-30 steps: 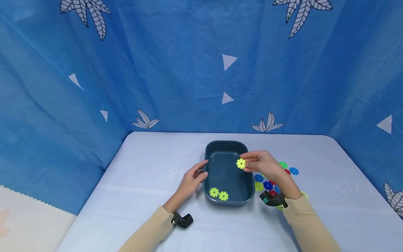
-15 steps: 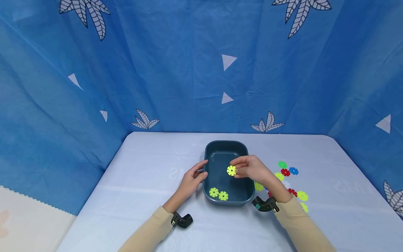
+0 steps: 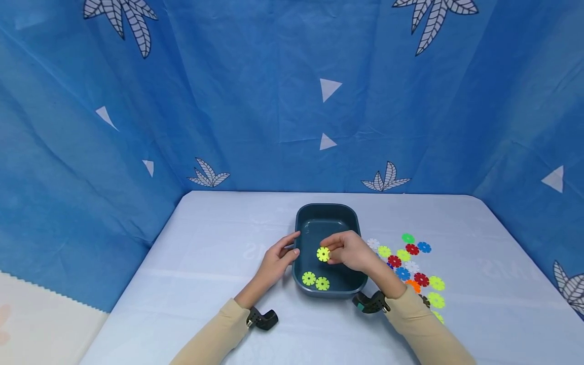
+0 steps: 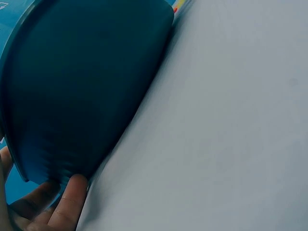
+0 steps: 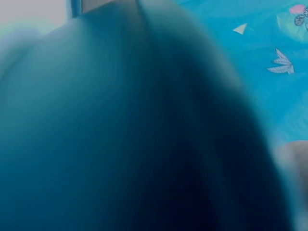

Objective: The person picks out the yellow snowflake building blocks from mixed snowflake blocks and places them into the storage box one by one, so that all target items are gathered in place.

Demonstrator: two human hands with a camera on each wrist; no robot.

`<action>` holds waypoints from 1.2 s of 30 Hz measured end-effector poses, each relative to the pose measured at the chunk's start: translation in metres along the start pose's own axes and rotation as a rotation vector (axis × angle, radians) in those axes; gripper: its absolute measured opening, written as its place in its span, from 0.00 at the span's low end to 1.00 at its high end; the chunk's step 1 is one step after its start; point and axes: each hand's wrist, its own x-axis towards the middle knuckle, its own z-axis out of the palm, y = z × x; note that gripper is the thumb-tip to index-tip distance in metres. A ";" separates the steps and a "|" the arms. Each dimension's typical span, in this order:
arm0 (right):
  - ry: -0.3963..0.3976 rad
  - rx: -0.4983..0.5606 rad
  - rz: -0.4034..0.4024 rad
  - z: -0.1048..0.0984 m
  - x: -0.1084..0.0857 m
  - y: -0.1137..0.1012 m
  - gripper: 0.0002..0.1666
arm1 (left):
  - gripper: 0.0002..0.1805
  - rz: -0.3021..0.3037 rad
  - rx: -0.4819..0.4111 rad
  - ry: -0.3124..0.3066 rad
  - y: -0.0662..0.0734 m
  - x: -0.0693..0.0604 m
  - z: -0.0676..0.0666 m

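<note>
A dark teal bin [image 3: 328, 293] stands on the white table, two yellow-green flower discs [image 3: 308, 278] lying side by side at its near left corner. My right hand [image 3: 350, 251] is over the bin and pinches another yellow disc [image 3: 323, 254] between thumb and fingers. At the bin's left side, my left hand [image 3: 277, 259] rests its fingertips and thumb against the wall; the left wrist view has those fingers [image 4: 72, 199] touching the outside of the bin [image 4: 91, 82]. Blurred teal fills most of the right wrist view, and the held disc cannot be made out there.
Right of the bin lie several flower discs in red, blue, white, green, orange and yellow, such as a red one [image 3: 422, 279]; the right forearm covers part of that group. A blue patterned cloth [image 3: 292, 101] hangs behind the table [image 3: 219, 223].
My right hand has moved left and nearer over the bin with the yellow disc, uncovering more discs on the table. The left hand has stayed at the bin's side.
</note>
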 end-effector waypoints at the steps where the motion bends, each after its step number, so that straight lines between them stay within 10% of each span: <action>1: -0.006 -0.008 0.000 0.001 0.000 0.000 0.19 | 0.26 -0.003 0.000 0.000 0.000 0.000 0.000; 28: 0.056 -0.294 -0.013 0.026 0.002 0.010 0.18 | 0.27 0.075 0.032 -0.024 -0.003 0.004 0.003; 36: 0.045 -0.301 -0.024 0.029 0.004 0.009 0.17 | 0.26 -0.009 0.002 -0.014 -0.002 0.002 -0.001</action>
